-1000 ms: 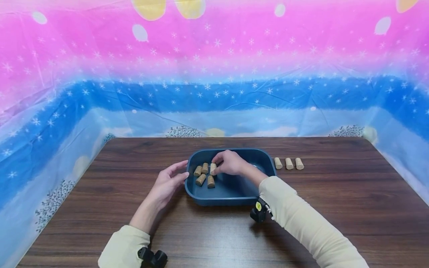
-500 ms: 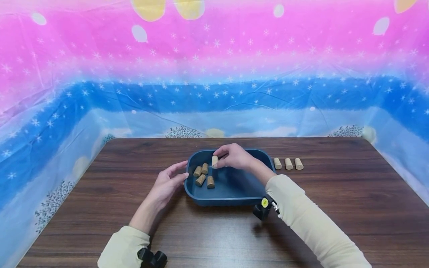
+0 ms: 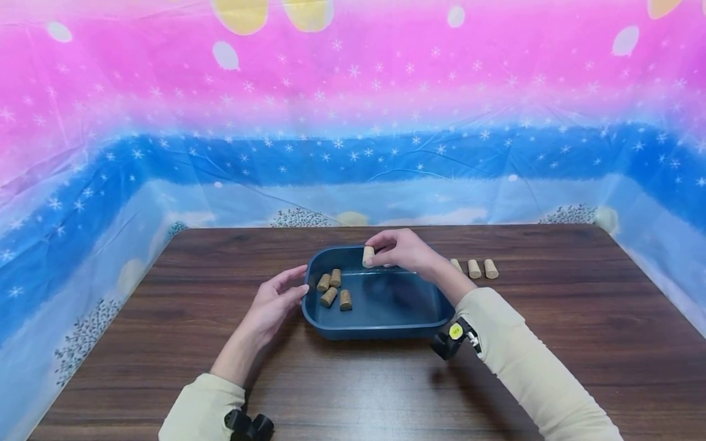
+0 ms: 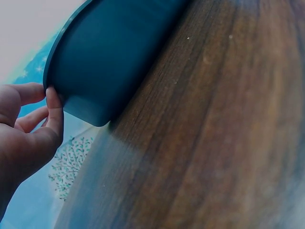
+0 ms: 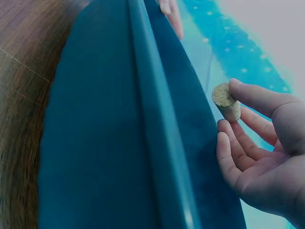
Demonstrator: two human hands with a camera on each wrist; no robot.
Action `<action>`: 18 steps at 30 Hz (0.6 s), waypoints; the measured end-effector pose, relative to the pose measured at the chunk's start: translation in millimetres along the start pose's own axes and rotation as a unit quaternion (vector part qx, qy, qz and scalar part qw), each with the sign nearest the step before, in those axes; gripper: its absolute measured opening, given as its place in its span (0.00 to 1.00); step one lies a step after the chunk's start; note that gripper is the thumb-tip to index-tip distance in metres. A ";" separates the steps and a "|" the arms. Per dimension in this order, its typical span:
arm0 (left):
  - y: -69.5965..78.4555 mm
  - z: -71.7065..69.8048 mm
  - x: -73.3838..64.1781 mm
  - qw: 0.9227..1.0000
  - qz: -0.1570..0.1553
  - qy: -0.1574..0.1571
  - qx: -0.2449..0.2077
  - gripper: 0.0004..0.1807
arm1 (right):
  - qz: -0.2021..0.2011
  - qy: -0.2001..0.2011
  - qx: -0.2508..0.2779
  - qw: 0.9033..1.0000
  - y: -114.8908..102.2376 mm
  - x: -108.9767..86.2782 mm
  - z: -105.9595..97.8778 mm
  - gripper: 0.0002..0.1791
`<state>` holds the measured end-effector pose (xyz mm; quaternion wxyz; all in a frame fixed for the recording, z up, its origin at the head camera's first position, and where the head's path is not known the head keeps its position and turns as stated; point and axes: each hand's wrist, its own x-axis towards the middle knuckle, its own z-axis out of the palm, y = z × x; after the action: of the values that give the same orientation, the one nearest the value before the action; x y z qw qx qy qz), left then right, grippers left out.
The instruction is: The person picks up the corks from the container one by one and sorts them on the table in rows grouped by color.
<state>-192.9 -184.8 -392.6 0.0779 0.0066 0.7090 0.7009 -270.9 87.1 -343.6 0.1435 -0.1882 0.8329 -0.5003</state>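
Observation:
In the head view, my right hand (image 3: pixel 407 250) pinches a pale, tapered cork stopper (image 3: pixel 368 256) between thumb and fingers, over the far side of a dark blue rectangular basin (image 3: pixel 380 331). The right wrist view shows the cork (image 5: pixel 226 102) at the tips of the thumb and forefinger, with the other fingers loosely bent. My left hand (image 3: pixel 276 301) touches the basin's left rim with thumb and forefinger from outside, and the left wrist view shows those fingertips (image 4: pixel 54 95) at the rim. Several browner corks (image 3: pixel 329 297) lie inside, at the basin's left end.
Right of the basin stands a row of pale corks (image 3: pixel 474 269), one partly hidden behind my right hand. Everything is on a dark wood table (image 3: pixel 165 318), with a pink and blue snowflake cloth (image 3: pixel 353 153) hanging around its back and sides.
My right hand has lifted the pale cork from among the brown ones and carried it up, back and to the right. The left hand keeps its place at the rim.

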 end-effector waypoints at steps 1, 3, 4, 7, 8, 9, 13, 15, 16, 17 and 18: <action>0.1 -0.1 -0.1 1.000 -0.001 0.000 0.000 0.26 | 0.000 0.001 0.006 1.000 0.2 -1.5 -1.8 0.23; 0.4 -0.2 -0.4 1.000 -0.001 0.000 0.001 0.26 | 0.003 0.006 0.021 1.000 1.3 -3.9 -5.5 0.25; 0.5 -0.2 -0.4 1.000 -0.001 -0.001 0.001 0.26 | 0.004 0.009 0.027 1.000 2.1 -4.9 -7.3 0.26; 0.5 -0.3 -0.2 1.000 -0.001 0.000 0.000 0.26 | 0.003 0.016 0.038 0.999 5.3 -7.9 -13.3 0.27; 0.4 -0.2 -0.1 1.000 0.000 -0.001 0.000 0.26 | 0.001 0.018 0.038 0.999 6.6 -8.7 -15.4 0.27; 0.2 -0.3 0.1 1.000 0.000 0.000 0.001 0.26 | 0.001 0.020 0.038 0.999 7.3 -9.8 -17.7 0.26; -0.9 -0.5 0.8 1.000 0.001 0.000 0.001 0.26 | 0.004 0.023 0.047 0.999 9.9 -13.9 -27.1 0.25; -1.4 -0.5 1.0 1.000 0.001 -0.001 0.001 0.26 | 0.008 0.026 0.049 0.998 10.4 -16.8 -31.9 0.25; -1.7 -0.5 1.1 1.000 0.002 -0.001 0.000 0.26 | 0.008 0.029 0.045 0.999 11.2 -18.0 -34.4 0.26; -1.8 -0.5 1.1 1.000 0.002 -0.001 0.000 0.26 | 0.008 0.034 0.039 0.999 12.0 -19.1 -37.0 0.26; -1.9 -0.5 1.2 1.000 0.002 -0.001 0.001 0.26 | 0.006 0.039 0.035 0.999 13.0 -20.3 -39.6 0.26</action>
<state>-193.9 -185.2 -394.6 0.0765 0.0088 0.7093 0.7007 -272.0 132.8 -336.0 0.1200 -0.1580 0.8211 -0.5351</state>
